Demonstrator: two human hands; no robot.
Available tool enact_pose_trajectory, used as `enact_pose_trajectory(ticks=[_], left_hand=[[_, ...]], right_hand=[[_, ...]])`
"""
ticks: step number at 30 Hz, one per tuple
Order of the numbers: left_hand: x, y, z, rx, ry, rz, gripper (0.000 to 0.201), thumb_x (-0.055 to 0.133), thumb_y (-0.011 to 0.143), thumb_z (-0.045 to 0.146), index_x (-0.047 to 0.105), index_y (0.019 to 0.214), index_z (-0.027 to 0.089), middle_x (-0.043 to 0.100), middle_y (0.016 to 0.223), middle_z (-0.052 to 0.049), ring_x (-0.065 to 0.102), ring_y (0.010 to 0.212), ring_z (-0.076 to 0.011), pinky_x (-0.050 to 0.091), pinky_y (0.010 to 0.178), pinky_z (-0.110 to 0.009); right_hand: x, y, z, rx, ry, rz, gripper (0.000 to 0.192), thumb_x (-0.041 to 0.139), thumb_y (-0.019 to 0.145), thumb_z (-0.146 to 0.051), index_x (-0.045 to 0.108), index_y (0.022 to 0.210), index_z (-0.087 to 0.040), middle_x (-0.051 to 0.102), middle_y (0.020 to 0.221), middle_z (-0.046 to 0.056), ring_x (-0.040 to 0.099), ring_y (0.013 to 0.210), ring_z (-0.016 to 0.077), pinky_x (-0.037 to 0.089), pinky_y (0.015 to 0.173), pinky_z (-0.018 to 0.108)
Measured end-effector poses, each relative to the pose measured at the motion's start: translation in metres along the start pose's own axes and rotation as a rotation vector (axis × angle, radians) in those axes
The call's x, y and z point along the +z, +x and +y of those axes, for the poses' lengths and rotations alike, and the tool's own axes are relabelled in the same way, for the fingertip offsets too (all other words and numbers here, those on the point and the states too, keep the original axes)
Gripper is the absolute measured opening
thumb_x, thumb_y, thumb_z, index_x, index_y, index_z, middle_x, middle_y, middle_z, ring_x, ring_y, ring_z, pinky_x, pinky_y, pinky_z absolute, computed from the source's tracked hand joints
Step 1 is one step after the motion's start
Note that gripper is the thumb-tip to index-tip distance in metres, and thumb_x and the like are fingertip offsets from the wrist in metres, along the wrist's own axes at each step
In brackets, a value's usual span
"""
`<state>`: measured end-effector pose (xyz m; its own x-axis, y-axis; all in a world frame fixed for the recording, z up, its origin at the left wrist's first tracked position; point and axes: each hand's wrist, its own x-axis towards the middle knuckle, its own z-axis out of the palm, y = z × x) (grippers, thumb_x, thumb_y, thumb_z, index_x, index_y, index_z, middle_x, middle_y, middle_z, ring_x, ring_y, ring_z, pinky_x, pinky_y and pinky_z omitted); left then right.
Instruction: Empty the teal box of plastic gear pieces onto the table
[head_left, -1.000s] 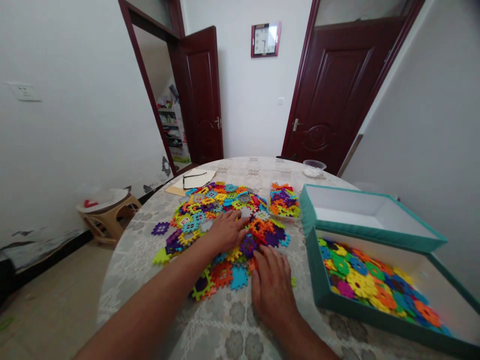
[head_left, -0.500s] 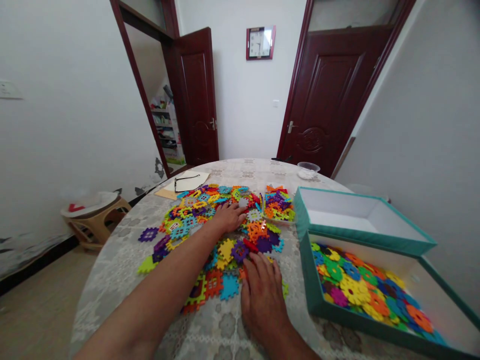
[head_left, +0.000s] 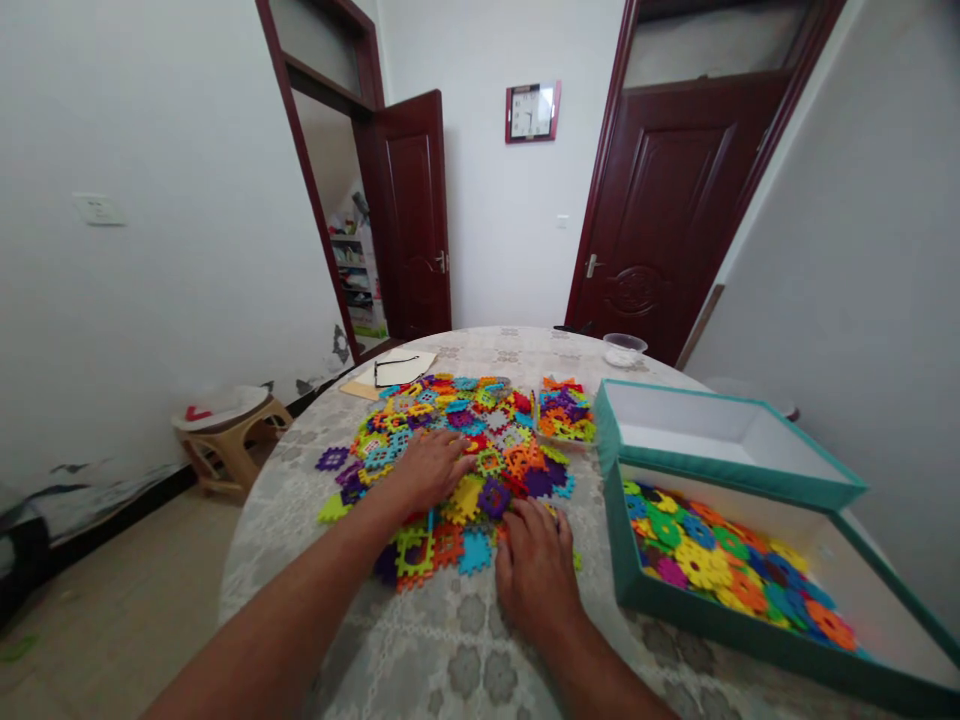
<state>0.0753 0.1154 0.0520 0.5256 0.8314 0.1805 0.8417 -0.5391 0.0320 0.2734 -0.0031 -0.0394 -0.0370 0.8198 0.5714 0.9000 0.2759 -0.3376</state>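
Round table (head_left: 465, 640) under a patterned cloth, both hands flat on a spread of bright plastic tiles (head_left: 480, 430).

Left hand (head_left: 429, 468) lies palm down, fingers loosely spread, on the tiles near the middle of the spread, gripping nothing. Right hand (head_left: 534, 570) rests flat at the near edge, fingertips touching a purple tile (head_left: 495, 496), nothing held. Just to the right sits a teal box (head_left: 637, 590) holding more tiles, its empty lid (head_left: 720, 440) behind it. Glasses (head_left: 395, 364) lie on paper at the far side.

teal box (head_left: 750, 640) cut off at right edge, clock (head_left: 532, 111) face unreadable
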Motion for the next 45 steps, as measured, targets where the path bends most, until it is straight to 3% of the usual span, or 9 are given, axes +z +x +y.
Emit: enact_pose_trajectory(ticks=[4,11,16,22,26,30,36,40,45], left_hand=[[-0.004,-0.037,0.011,-0.022,-0.041,0.056,0.047,0.031,0.108,0.052,0.066,0.13,0.028,0.069,0.132,-0.009,0.058,0.127,-0.0267,0.037,0.113,-0.046],[0.028,-0.082,0.034,-0.074,-0.008,0.009,0.054,0.046,0.102,0.053,0.05,0.151,0.028,0.057,0.153,-0.011,0.047,0.143,-0.0317,0.027,0.122,-0.054],[0.037,-0.09,0.031,-0.077,0.026,0.044,0.057,0.045,0.102,0.055,0.049,0.151,0.028,0.058,0.15,-0.013,0.048,0.143,-0.0333,0.028,0.121,-0.054],[0.043,-0.059,0.026,-0.144,0.061,0.027,0.059,0.04,0.103,0.058,0.052,0.15,0.025,0.061,0.147,-0.018,0.049,0.141,-0.0383,0.031,0.115,-0.06],[0.041,-0.034,0.031,-0.164,0.09,0.057,0.058,0.043,0.103,0.055,0.057,0.144,0.017,0.063,0.141,-0.023,0.052,0.136,-0.042,0.031,0.113,-0.065],[0.031,-0.036,0.048,-0.074,0.043,0.236,0.054,0.05,0.101,0.046,0.06,0.138,0.009,0.062,0.138,-0.026,0.055,0.131,-0.0411,0.038,0.111,-0.061],[0.026,-0.078,0.087,0.252,-0.253,0.37,0.034,0.054,0.101,0.034,0.065,0.13,0.021,0.07,0.13,-0.014,0.063,0.123,-0.0301,0.048,0.11,-0.05],[0.035,-0.108,0.105,0.276,-0.369,0.365,0.029,0.056,0.101,0.033,0.066,0.126,0.023,0.072,0.126,-0.011,0.065,0.122,-0.028,0.05,0.11,-0.047],[0.035,-0.129,0.112,0.231,-0.491,0.278,0.031,0.058,0.1,0.035,0.066,0.128,0.026,0.072,0.13,-0.01,0.067,0.123,-0.0273,0.052,0.109,-0.045]], right_hand=[[-0.005,-0.003,0.001,-0.017,-0.005,-0.009,0.023,0.056,0.093,-0.016,0.068,0.111,-0.023,0.071,0.122,0.011,0.06,0.122,0.0296,0.026,0.119,0.059],[-0.02,-0.004,-0.002,-0.059,0.001,0.004,0.022,0.056,0.097,-0.018,0.07,0.114,-0.021,0.069,0.128,0.011,0.058,0.125,0.0274,0.026,0.121,0.057],[-0.07,-0.008,-0.012,-0.116,0.04,0.064,0.023,0.052,0.099,-0.019,0.07,0.114,-0.019,0.067,0.128,0.012,0.057,0.127,0.0262,0.038,0.117,0.051],[-0.149,-0.06,-0.013,-0.108,0.081,0.147,0.028,0.05,0.101,-0.019,0.067,0.124,-0.022,0.062,0.139,0.012,0.055,0.134,0.0239,0.047,0.113,0.043],[-0.186,-0.086,0.038,0.002,-0.052,0.238,0.029,0.053,0.101,-0.024,0.066,0.127,-0.023,0.065,0.136,0.011,0.059,0.129,0.026,0.05,0.11,0.046],[-0.221,-0.102,0.133,0.101,-0.278,0.345,0.039,0.054,0.1,-0.034,0.062,0.135,-0.021,0.063,0.137,0.015,0.058,0.13,0.032,0.043,0.114,0.057],[-0.258,-0.119,0.259,0.207,-0.259,0.042,0.047,0.062,0.09,-0.054,0.072,0.125,-0.024,0.054,0.148,0.017,0.054,0.136,0.0366,0.043,0.114,0.056],[-0.269,-0.118,0.291,0.294,-0.096,-0.182,0.042,0.062,0.088,-0.06,0.078,0.101,-0.024,0.056,0.144,0.015,0.059,0.13,0.0338,0.056,0.1,0.045],[-0.274,-0.119,0.286,0.271,-0.073,-0.226,0.045,0.059,0.09,-0.066,0.076,0.085,-0.025,0.07,0.099,0.01,0.07,0.096,0.0266,0.058,0.085,0.035]])
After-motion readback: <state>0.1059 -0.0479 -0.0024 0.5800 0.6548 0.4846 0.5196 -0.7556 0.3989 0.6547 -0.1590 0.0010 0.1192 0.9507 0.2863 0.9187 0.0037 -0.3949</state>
